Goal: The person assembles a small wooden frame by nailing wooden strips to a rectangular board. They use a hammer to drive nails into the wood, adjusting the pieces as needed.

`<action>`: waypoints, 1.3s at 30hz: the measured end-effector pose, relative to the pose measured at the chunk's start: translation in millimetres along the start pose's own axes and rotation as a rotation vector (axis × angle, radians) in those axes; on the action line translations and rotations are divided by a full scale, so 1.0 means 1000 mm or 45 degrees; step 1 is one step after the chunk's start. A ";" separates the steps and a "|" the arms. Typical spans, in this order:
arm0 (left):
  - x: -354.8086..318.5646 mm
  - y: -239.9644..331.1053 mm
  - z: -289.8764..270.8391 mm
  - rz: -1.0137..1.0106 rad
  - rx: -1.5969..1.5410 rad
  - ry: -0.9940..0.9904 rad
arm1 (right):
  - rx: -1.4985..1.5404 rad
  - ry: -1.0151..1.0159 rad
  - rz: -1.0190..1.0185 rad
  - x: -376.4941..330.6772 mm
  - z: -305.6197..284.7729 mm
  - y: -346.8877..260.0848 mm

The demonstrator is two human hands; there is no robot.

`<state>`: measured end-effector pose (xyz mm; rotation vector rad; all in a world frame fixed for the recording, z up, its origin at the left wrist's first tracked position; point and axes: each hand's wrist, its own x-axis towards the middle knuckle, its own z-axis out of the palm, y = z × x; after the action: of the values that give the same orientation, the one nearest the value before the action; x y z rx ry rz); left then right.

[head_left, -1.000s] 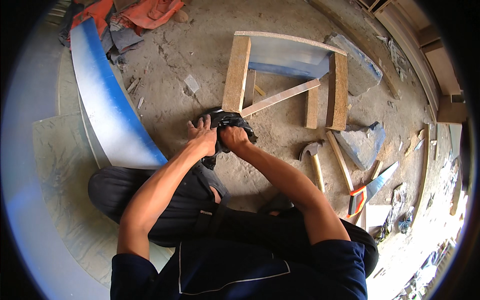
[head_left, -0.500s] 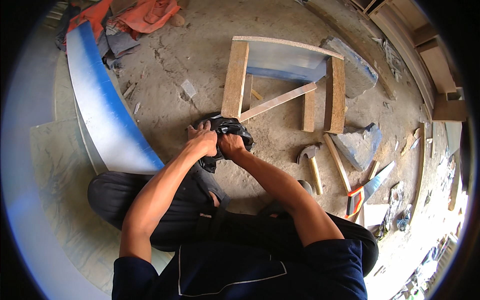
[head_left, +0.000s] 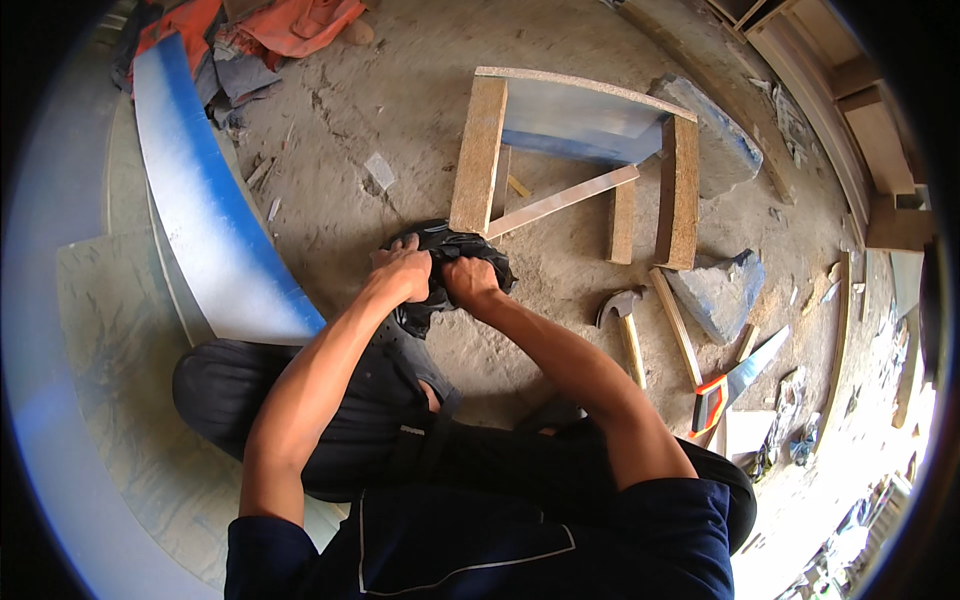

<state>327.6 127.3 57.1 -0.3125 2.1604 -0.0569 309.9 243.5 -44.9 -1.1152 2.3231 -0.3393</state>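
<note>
A crumpled black plastic bag [head_left: 437, 243] lies on the floor in front of my feet, with both hands in it. My left hand [head_left: 402, 271] grips the bag's left side, fingers curled over its edge. On the right side, my right hand [head_left: 470, 280] is closed on the bag's opening, knuckles up. What the bag contains is hidden. Just beyond it stands a small wooden stool-like frame [head_left: 480, 150] with thick legs and a slanting strip [head_left: 565, 201] between them.
Right of my hands lie a claw hammer [head_left: 630, 335], a wooden stick [head_left: 676, 325], a handsaw [head_left: 735, 380] and a broken concrete chunk [head_left: 718, 290]. A long blue-and-white curved panel [head_left: 215, 200] stretches along the left. Orange cloth [head_left: 300, 25] is heaped at the far left.
My hands stay on the bag and have drawn slightly apart, the right one shifting a little to the right. The view has tilted slightly; the tools lie where they were.
</note>
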 end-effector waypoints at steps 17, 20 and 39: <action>-0.001 -0.011 -0.018 -0.015 -0.055 -0.146 | 1.015 0.178 0.018 -0.012 -0.021 0.031; -0.001 -0.018 -0.013 -0.017 -0.065 -0.069 | 1.133 0.035 0.115 -0.012 -0.028 0.024; 0.016 -0.032 -0.008 0.144 -0.168 0.002 | 1.014 0.032 0.044 -0.007 -0.024 0.033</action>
<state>319.3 91.5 54.1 -0.2648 2.1840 0.1501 279.1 269.6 -36.8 -0.6604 1.9111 -1.1395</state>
